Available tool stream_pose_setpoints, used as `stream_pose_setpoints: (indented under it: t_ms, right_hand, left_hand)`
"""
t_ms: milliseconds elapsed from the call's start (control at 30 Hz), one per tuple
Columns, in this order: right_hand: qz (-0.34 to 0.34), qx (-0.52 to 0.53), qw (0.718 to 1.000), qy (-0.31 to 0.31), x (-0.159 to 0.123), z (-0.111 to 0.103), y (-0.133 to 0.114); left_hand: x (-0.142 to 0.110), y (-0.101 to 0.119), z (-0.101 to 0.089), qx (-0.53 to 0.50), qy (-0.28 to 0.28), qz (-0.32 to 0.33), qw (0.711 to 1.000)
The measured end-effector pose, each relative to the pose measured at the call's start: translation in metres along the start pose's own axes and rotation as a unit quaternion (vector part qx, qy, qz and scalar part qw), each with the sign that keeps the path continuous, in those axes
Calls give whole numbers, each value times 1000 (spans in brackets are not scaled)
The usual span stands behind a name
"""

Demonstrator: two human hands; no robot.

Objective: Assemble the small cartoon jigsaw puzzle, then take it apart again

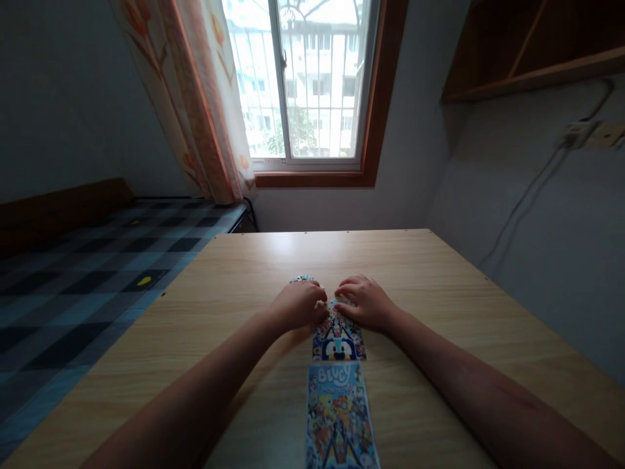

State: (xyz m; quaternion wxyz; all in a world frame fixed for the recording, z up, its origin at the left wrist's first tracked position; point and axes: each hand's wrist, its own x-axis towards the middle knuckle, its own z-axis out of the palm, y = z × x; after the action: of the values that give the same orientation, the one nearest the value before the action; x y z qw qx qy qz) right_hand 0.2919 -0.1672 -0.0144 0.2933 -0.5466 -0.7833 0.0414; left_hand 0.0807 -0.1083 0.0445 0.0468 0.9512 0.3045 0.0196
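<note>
In the middle of the table lies a partly assembled jigsaw puzzle (338, 345), with a blue cartoon dog's face at its near end. My left hand (300, 305) is at its upper left, fingers pinched around a small pale puzzle piece (321, 304). On the other side, my right hand (366, 302) rests at the puzzle's upper right edge, thumb and fingers apart. Both hands partly hide the far end of the puzzle. Just beyond my left hand is a small heap of loose puzzle pieces (302, 278). Nearest me lies a printed picture sheet (340, 417) reading "BLUEY".
The wooden table (430, 286) reaches toward a window wall. At left stands a bed (112, 260) with a checked cover, beside a curtain (195, 98). A wall shelf (532, 78) hangs at upper right, above a socket (581, 133) with a cable.
</note>
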Motion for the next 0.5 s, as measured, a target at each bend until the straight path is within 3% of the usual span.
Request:
stream_pose_setpoints:
  t_ms: [167, 500]
  right_hand:
    - [-33, -3, 999, -19, -1, -2, -2]
    - [-18, 51, 998, -32, 2, 6, -1]
  left_hand:
    - [-1, 7, -4, 21, -41, -46, 998]
    - [0, 7, 1, 8, -45, -83, 996]
